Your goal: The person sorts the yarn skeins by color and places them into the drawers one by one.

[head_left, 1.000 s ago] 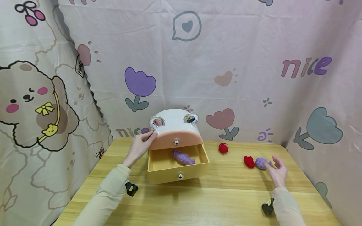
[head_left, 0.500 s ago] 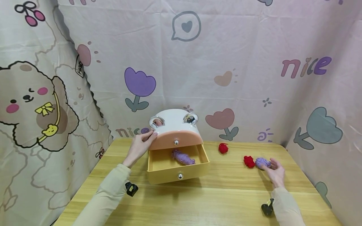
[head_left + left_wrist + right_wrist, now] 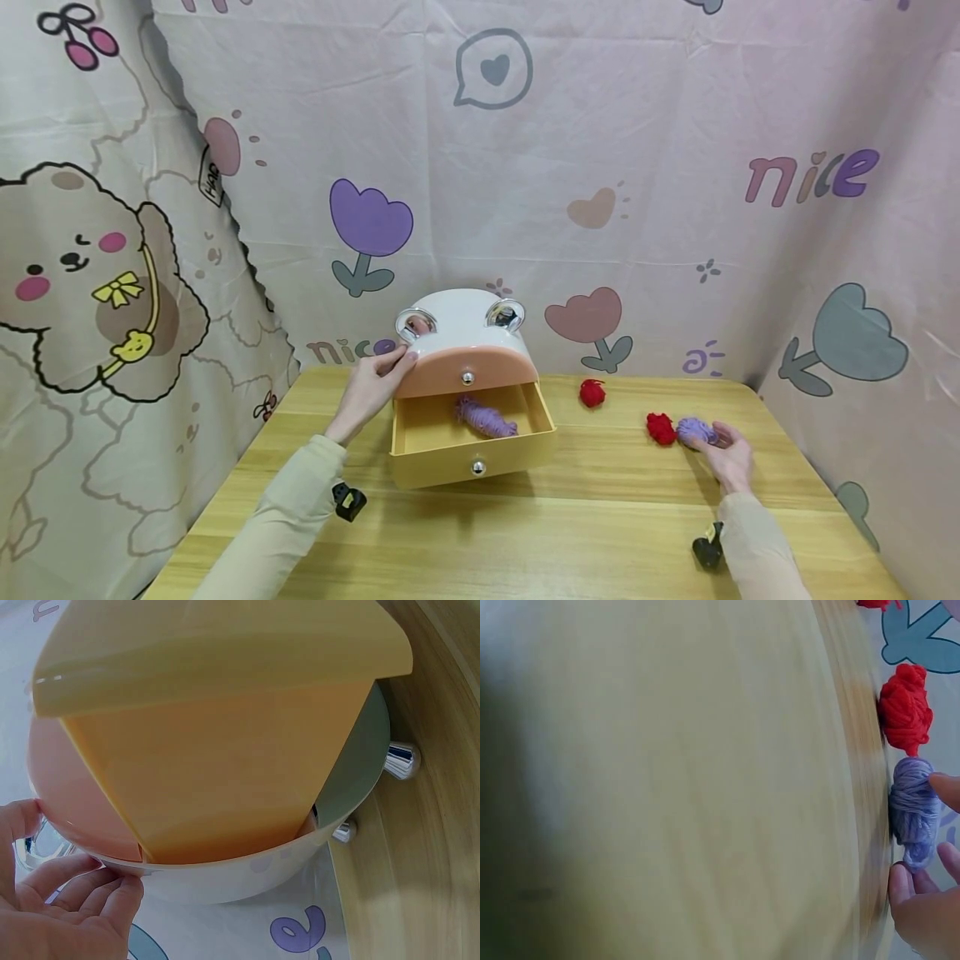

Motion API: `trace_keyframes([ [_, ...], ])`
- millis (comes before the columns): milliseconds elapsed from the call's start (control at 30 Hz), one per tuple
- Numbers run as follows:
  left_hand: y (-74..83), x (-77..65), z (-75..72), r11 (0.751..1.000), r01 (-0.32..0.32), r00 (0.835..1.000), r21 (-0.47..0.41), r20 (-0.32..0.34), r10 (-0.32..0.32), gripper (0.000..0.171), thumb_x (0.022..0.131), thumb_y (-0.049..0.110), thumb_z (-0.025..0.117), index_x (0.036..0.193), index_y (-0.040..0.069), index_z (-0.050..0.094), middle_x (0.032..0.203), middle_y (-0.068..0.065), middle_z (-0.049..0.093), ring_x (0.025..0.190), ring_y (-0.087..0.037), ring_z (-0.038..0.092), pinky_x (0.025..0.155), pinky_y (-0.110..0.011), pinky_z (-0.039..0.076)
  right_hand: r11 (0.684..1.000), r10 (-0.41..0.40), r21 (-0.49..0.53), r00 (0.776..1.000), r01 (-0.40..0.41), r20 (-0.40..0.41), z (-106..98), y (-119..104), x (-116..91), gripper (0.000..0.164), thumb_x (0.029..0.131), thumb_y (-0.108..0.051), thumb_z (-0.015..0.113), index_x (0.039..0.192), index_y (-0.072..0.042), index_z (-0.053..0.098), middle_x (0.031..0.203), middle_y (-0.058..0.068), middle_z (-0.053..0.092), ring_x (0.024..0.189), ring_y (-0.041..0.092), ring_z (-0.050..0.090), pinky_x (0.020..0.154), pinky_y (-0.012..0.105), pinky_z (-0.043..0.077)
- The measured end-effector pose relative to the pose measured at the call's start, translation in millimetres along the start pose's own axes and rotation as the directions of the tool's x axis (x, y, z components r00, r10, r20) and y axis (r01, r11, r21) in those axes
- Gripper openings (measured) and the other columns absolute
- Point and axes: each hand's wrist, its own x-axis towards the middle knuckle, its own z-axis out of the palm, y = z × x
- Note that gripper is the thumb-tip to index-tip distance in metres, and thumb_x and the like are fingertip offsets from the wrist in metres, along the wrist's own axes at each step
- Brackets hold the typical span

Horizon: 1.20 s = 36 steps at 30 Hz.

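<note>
A small drawer cabinet with a white domed shell and silver ring eyes stands on the table. My left hand grips its left edge beside the pink upper drawer; the left wrist view shows fingertips at the white shell's rim. The yellow lower drawer is pulled out, with a purple yarn skein lying inside. At the right, my right hand pinches a second purple yarn skein, thumb on its side and fingers at its end. A red yarn bundle lies right beside that skein.
Another red yarn ball lies near the table's back edge, right of the cabinet. The wooden table meets a printed curtain at the back and sides. Silver feet support the cabinet.
My right hand has shifted slightly left and its fingers have closed in around the purple yarn skein. The left hand, cabinet and drawers have stayed in place.
</note>
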Motion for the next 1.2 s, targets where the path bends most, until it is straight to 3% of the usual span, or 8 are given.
trace_keyframes([
  [167, 0.0, -0.1, 0.1, 1.000, -0.004, 1.000, -0.007, -0.001, 0.004, 0.058, 0.101, 0.042, 0.059, 0.147, 0.006, 0.051, 0.152, -0.019, 0.048, 0.140, -0.035, 0.050, 0.114, -0.049, 0.044, 1.000, 0.004, -0.001, 1.000, -0.004, 0.020, 0.8, -1.8, 1.8, 0.071, 0.090, -0.012, 0.070, 0.150, 0.008, 0.037, 0.151, 0.033, 0.042, 0.128, 0.036, 0.045, 0.083, 0.018, 0.036],
  [400, 0.1, -0.3, 0.3, 1.000, -0.005, 1.000, 0.000, 0.001, 0.005, 0.059, 0.101, 0.043, 0.058, 0.147, 0.007, 0.050, 0.152, -0.019, 0.048, 0.140, -0.035, 0.050, 0.115, -0.049, 0.044, 1.000, 0.025, -0.015, 0.998, -0.025, 0.057, 1.7, -5.3, 2.6, 0.075, 0.091, -0.014, 0.070, 0.152, 0.007, 0.033, 0.153, 0.034, 0.038, 0.134, 0.040, 0.042, 0.092, 0.027, 0.039],
  [667, -0.4, 0.0, 1.0, 1.000, -0.005, 1.000, -0.005, 0.002, 0.005, 0.059, 0.101, 0.043, 0.058, 0.147, 0.006, 0.050, 0.152, -0.018, 0.048, 0.141, -0.035, 0.049, 0.115, -0.049, 0.044, 0.998, 0.028, -0.050, 0.998, -0.025, 0.061, 4.5, -6.3, 4.4, 0.076, 0.090, -0.015, 0.071, 0.152, 0.007, 0.034, 0.152, 0.037, 0.037, 0.138, 0.045, 0.038, 0.116, 0.053, 0.034],
  [933, -0.6, 0.1, 0.8, 1.000, -0.016, 1.000, -0.004, -0.001, 0.016, 0.058, 0.101, 0.041, 0.059, 0.146, 0.004, 0.052, 0.151, -0.019, 0.050, 0.141, -0.035, 0.049, 0.115, -0.048, 0.044, 0.999, 0.013, -0.046, 0.995, -0.009, 0.095, 9.0, -8.9, 5.1, 0.077, 0.089, -0.013, 0.072, 0.151, 0.010, 0.033, 0.157, 0.036, 0.030, 0.145, 0.049, 0.030, 0.123, 0.056, 0.026],
  [1200, -0.9, 0.4, 0.7, 1.000, -0.014, 1.000, -0.002, -0.007, 0.014, 0.059, 0.101, 0.042, 0.059, 0.146, 0.005, 0.052, 0.150, -0.019, 0.050, 0.141, -0.035, 0.049, 0.115, -0.049, 0.044, 0.991, -0.050, -0.123, 0.997, 0.057, 0.063, 15.0, -12.2, 2.9, 0.068, 0.086, -0.011, 0.072, 0.142, 0.014, 0.043, 0.146, 0.040, 0.041, 0.134, 0.050, 0.042, 0.116, 0.056, 0.034],
])
